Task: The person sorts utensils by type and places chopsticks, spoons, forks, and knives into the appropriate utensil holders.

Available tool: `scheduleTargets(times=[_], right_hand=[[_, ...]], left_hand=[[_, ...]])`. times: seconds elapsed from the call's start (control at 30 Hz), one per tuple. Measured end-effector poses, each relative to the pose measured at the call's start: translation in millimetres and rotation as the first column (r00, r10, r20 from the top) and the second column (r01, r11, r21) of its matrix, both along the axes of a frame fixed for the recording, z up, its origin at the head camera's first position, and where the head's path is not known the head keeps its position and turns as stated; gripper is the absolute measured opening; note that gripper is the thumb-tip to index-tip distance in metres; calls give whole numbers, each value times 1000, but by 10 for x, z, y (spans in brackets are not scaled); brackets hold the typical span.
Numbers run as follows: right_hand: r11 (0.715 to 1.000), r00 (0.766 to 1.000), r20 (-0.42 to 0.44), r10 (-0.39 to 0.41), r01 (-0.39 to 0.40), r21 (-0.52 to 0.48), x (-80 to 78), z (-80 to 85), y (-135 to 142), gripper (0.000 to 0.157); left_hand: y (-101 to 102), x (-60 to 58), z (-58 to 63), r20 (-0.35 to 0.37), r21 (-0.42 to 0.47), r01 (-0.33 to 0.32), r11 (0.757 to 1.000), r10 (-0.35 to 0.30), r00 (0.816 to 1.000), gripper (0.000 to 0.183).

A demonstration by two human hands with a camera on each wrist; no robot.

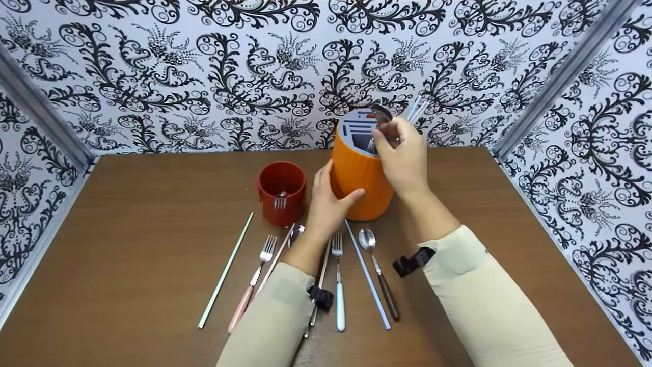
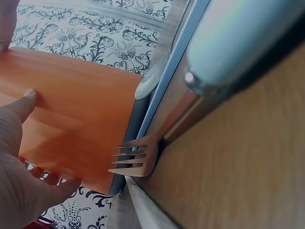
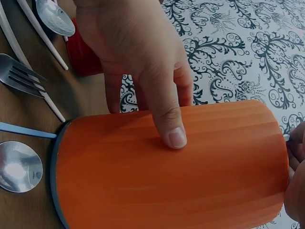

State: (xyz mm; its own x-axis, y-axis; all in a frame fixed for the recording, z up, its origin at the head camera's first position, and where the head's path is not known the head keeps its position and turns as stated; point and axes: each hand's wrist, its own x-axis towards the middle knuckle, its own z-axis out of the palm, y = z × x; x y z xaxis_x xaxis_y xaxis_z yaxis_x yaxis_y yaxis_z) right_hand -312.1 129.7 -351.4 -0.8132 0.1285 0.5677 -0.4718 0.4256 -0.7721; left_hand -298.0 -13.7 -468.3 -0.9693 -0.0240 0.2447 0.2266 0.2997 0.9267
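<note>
Head view: ribbed orange cylindrical utensil holder [image 1: 364,176] on brown wooden tabletop [image 1: 153,229], just right of round red cup [image 1: 296,209]. Right hand [image 1: 407,160] — grip pinching dark metal spoon [image 1: 382,113], bowl up, at holder's slotted top. Left hand [image 1: 326,209] — grip wrapped on holder's side.

Left wrist view: silver fork with pale-blue handle [image 2: 150,155], tines near holder's dark base.

Right wrist view: left thumb against orange wall; silver round-bowled spoon [image 3: 19,167] and slim blue chopstick [image 3: 26,130] beside base.
</note>
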Motion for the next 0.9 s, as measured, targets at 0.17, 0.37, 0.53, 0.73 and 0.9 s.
scheduleTargets(times=[0.17,0.37,0.53,0.73,0.9], right_hand=[[996,999,29,-34,32,83,6,-5,-21,14],[989,998,47,-36,29,146,-26,-21,-36,14],[980,998,54,-34,23,198,-30,-29,-38,14],[970,997,63,-38,21,241,-11,-16,-32,15],[967,995,95,-18,-7,255,3,5,-22,15]], left_hand=[[0,-5,-10,-38,-10,-5,1000,5,999,95],[-1,-9,-8,-24,-13,-14,1000,14,1000,95],[-4,0,3,-10,-10,-10,1000,10,1000,95],[-3,1,0,-8,-14,-5,1000,5,1000,95],[1,-9,-15,-13,-13,-6,1000,6,1000,95]])
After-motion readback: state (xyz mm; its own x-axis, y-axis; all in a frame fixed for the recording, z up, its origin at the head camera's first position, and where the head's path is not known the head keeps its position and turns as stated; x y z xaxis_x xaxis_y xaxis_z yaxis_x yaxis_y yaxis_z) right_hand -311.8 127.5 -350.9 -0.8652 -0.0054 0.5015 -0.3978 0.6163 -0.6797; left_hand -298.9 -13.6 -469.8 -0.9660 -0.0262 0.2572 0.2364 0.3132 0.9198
